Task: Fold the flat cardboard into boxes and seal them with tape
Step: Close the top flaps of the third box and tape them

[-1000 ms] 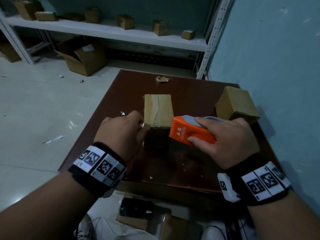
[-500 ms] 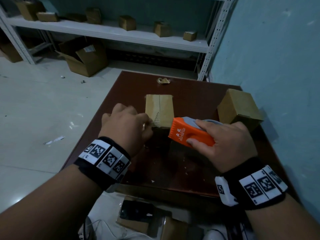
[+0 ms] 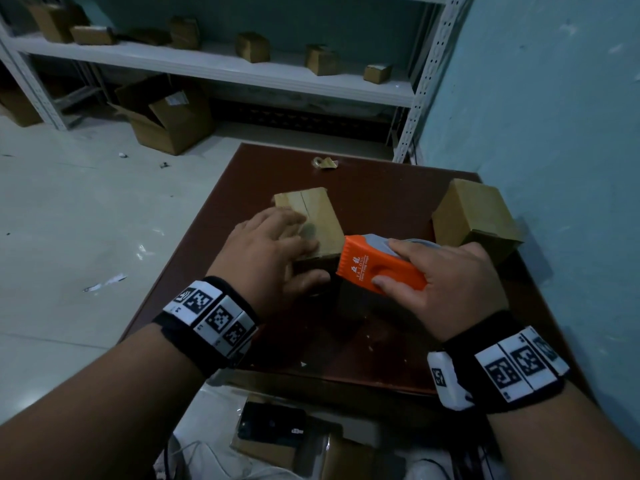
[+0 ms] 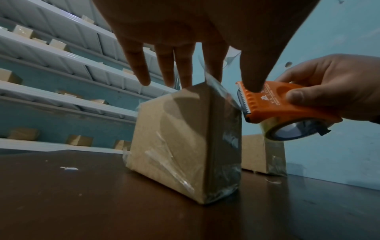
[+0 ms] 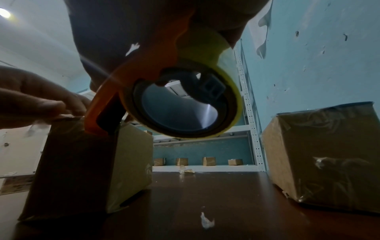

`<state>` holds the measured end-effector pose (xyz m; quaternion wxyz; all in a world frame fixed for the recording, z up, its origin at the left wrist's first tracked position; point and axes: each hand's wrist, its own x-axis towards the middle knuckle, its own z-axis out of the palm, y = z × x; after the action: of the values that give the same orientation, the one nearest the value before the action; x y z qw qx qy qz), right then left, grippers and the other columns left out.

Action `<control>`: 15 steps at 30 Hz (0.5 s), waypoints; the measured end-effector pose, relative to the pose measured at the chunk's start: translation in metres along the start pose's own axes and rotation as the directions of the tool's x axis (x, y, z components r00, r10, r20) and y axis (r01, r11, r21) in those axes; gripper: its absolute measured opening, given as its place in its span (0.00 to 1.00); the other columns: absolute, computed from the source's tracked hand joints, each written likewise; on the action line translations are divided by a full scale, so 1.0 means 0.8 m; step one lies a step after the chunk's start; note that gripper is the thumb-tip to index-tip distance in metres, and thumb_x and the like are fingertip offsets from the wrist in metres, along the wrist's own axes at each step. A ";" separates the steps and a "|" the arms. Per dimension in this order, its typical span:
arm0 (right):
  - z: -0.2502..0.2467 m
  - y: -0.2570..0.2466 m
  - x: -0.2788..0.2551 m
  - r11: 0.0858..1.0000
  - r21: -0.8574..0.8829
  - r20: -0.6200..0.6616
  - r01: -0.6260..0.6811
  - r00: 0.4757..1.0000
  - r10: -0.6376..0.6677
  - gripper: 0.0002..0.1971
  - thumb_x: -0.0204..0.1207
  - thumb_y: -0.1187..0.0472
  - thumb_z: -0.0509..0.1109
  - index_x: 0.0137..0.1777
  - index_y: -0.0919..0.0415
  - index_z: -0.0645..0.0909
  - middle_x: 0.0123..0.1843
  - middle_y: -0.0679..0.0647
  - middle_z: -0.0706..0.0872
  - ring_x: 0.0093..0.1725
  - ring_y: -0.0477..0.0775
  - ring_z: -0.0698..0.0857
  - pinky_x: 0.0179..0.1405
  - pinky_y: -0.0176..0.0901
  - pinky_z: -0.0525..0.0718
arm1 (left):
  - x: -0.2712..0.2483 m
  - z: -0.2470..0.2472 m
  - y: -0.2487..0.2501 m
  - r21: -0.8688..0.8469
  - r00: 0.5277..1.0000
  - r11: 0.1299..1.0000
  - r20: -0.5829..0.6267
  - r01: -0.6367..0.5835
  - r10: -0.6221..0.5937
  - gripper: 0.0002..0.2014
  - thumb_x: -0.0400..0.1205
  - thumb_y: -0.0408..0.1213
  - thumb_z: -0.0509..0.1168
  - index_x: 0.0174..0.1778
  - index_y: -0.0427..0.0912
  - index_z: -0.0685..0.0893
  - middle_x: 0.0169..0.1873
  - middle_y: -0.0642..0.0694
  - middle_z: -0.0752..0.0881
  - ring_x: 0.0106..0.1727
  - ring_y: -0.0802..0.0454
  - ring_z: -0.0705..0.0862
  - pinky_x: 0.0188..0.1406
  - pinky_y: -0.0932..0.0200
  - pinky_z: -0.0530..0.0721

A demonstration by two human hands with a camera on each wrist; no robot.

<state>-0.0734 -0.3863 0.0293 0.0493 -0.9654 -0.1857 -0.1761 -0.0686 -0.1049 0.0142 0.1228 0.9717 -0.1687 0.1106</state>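
Observation:
A small folded cardboard box stands upright in the middle of the dark brown table. Clear tape runs over its top and down its sides. My left hand lies flat over the box's top, fingers straight and pressing the tape. My right hand grips an orange tape dispenser by its body. Its toothed edge sits against the box's near right top corner.
A second taped box stands at the table's right edge by the blue wall. A crumpled tape scrap lies at the far edge. White shelving with several small boxes stands behind; an open carton sits on the floor.
My left hand has moved from the box's near left corner up onto its top and flattened out. The dispenser has stayed at the box's near right corner.

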 end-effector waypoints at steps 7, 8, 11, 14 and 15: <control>-0.009 -0.001 -0.005 0.999 0.040 0.044 0.013 0.999 -0.015 0.33 0.76 0.27 0.66 0.71 0.50 0.85 0.57 0.50 0.94 0.50 0.54 0.92 0.57 0.59 0.84 | 0.006 0.000 -0.011 -0.225 0.995 0.970 -0.013 -0.096 0.095 0.17 0.80 0.55 0.69 0.54 0.47 0.91 0.73 0.49 0.86 0.81 0.50 0.78 0.79 0.38 0.79; -0.011 0.000 -0.006 0.999 0.045 0.045 0.016 0.999 -0.018 0.33 0.76 0.27 0.66 0.71 0.49 0.85 0.57 0.50 0.94 0.50 0.53 0.92 0.57 0.59 0.84 | 0.005 -0.002 -0.015 -0.248 0.994 0.963 0.002 -0.105 0.109 0.17 0.80 0.55 0.70 0.54 0.47 0.92 0.74 0.50 0.85 0.81 0.51 0.77 0.80 0.41 0.77; -0.020 0.002 -0.009 0.998 0.050 0.038 0.026 0.999 -0.028 0.33 0.77 0.26 0.67 0.70 0.50 0.86 0.57 0.51 0.94 0.49 0.53 0.92 0.58 0.58 0.85 | 0.001 -0.002 -0.022 -0.276 0.986 0.949 0.019 -0.152 0.163 0.18 0.80 0.56 0.69 0.51 0.45 0.92 0.75 0.50 0.84 0.82 0.55 0.74 0.83 0.49 0.73; -0.030 0.006 -0.011 1.000 0.029 0.018 0.010 1.000 -0.011 0.33 0.74 0.27 0.67 0.69 0.50 0.88 0.52 0.52 0.95 0.44 0.54 0.92 0.55 0.58 0.86 | -0.003 0.000 -0.023 -0.293 0.982 0.939 0.001 -0.179 0.188 0.16 0.80 0.55 0.69 0.49 0.45 0.92 0.75 0.49 0.84 0.82 0.57 0.73 0.82 0.52 0.71; -0.032 0.010 -0.012 1.000 0.018 0.016 -0.005 1.000 0.005 0.33 0.75 0.27 0.67 0.68 0.50 0.88 0.51 0.52 0.95 0.43 0.55 0.91 0.54 0.57 0.86 | -0.003 0.000 -0.023 -0.302 0.981 0.935 -0.009 -0.185 0.192 0.16 0.80 0.55 0.70 0.49 0.45 0.92 0.75 0.49 0.84 0.82 0.56 0.74 0.82 0.51 0.72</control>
<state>-0.0869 -0.4014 0.0495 0.0571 -0.9668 -0.1852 -0.1667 -0.0644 -0.0872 0.0097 0.2564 0.9221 -0.2771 0.0847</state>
